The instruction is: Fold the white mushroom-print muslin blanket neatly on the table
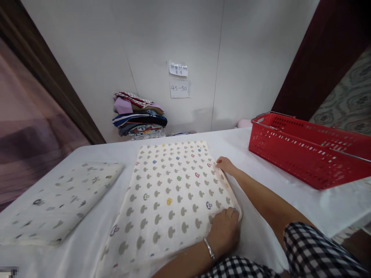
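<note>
A cream cloth (174, 185) printed with grey mushrooms and a few coloured ones lies folded flat in front of me. Along its right edge, my right hand (226, 165) pinches the border toward the far end. My left hand (225, 231), with a silver bracelet at the wrist, is curled over the near right corner and grips the cloth there. Its fingertips are partly hidden. To the left lies a second folded white cloth (68, 195) with a scattered grey-green print, touched by neither hand.
A white-covered table (232, 141) bears both cloths. At its right stands a red perforated basket (292, 158) with metal handles. A pile of folded fabrics (140, 116) sits beyond the far edge, by a pale wall with two paper signs (179, 88). A pink curtain (34, 116) hangs at left.
</note>
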A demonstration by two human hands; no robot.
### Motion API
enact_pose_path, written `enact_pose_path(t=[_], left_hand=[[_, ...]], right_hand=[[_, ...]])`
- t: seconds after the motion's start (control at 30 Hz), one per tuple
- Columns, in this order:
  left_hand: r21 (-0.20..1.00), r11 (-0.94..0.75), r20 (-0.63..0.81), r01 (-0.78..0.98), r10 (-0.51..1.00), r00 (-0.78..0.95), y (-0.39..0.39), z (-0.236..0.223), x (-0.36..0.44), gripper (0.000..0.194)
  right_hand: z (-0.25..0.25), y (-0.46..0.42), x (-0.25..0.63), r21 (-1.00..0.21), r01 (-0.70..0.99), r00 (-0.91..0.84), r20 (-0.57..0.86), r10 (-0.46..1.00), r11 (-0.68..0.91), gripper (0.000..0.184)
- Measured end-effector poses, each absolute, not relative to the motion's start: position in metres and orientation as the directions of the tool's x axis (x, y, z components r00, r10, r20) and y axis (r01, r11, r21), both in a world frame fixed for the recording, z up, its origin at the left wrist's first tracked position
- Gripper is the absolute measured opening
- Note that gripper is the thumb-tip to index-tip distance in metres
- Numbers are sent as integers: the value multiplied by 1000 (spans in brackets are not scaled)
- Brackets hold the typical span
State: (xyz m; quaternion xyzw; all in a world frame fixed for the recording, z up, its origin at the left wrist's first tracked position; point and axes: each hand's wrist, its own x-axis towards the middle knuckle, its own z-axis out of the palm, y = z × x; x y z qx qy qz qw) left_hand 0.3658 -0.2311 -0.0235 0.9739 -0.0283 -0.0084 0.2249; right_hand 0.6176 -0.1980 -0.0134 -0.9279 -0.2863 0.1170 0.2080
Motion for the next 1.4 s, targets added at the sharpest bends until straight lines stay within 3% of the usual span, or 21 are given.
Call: enact_pose_path(t=[0.33, 0.9, 1.4], left_hand=[[424, -904, -24, -44, -60, 998, -232, -23, 365, 34], [451, -891, -12, -47, -59, 998, -229, -20, 362, 31], [468, -883, -15, -37, -50, 999, -224, -20, 362, 27]], right_hand=[[-22, -198, 633, -386, 463, 835, -112, 539, -798, 36], [-13, -191, 607, -372, 583, 764, -51, 643, -722, 28], [-19, -203, 617, -305, 537, 809, -78, 583, -786, 22]])
